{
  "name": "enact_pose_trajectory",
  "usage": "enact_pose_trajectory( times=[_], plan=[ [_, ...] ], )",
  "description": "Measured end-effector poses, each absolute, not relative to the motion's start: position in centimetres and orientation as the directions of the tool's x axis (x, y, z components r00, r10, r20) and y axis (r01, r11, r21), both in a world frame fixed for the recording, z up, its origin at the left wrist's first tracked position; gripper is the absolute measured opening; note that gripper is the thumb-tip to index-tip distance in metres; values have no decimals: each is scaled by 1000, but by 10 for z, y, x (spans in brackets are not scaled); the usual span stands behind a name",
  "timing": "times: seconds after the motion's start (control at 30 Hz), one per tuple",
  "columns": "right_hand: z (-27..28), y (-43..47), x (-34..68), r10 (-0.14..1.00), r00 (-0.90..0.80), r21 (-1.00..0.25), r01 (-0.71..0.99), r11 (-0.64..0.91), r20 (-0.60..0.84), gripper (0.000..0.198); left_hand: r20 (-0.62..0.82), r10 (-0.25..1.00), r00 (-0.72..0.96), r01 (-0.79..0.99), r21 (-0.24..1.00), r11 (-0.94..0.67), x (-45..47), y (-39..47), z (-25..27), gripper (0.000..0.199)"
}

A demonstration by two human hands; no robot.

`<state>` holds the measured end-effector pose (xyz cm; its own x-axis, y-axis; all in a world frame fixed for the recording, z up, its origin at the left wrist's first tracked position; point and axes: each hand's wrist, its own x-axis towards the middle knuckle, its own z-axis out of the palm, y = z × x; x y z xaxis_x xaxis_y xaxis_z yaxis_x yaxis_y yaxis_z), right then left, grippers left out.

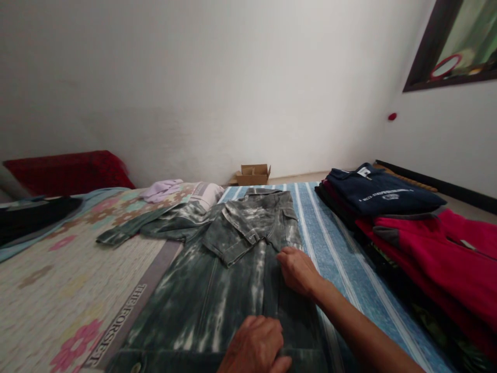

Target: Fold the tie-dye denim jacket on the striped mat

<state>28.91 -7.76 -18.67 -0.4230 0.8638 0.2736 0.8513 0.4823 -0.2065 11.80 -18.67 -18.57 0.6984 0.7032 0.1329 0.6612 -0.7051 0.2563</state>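
A dark green, white-streaked denim jacket (233, 295) lies front up on the bed, its collar end away from me. One sleeve (233, 228) is folded across the upper front, and the other stretches out to the left. My right hand (297, 269) is closed on the jacket's right side, just below the folded sleeve's shoulder, fingers curled into the cloth. Nearer to me, my left hand (254, 344) rests at the lower front near the hem, its fingers bent down onto the fabric and their tips hidden.
To the right are stacked folded clothes, with a navy garment (380, 191) and a red jacket (438, 248) on top. A floral quilt (77, 280) covers the left; a lilac cloth (161, 190) lies on it. Blue striped sheet (330, 233) shows between. A cardboard box (253, 176) stands beyond, by the wall.
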Motion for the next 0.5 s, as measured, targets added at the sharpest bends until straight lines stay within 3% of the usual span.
enact_pose_trajectory(
  times=[0.07,0.2,0.4,0.5],
  plan=[
    [-192,-59,285,869,-418,-219,851,477,266,24,120,766,631,737,214,-641,127,-173,-175,6],
    [-202,-38,281,875,-413,-244,848,470,252,26,21,871,491,865,113,-490,150,-127,-161,22],
    [-218,-33,281,879,-395,-293,836,464,266,23,-35,922,384,921,81,-381,156,-77,-200,54],
    [-226,-34,281,872,-382,-304,829,470,305,26,-45,933,358,932,75,-354,151,-77,-217,59]
  ],
)
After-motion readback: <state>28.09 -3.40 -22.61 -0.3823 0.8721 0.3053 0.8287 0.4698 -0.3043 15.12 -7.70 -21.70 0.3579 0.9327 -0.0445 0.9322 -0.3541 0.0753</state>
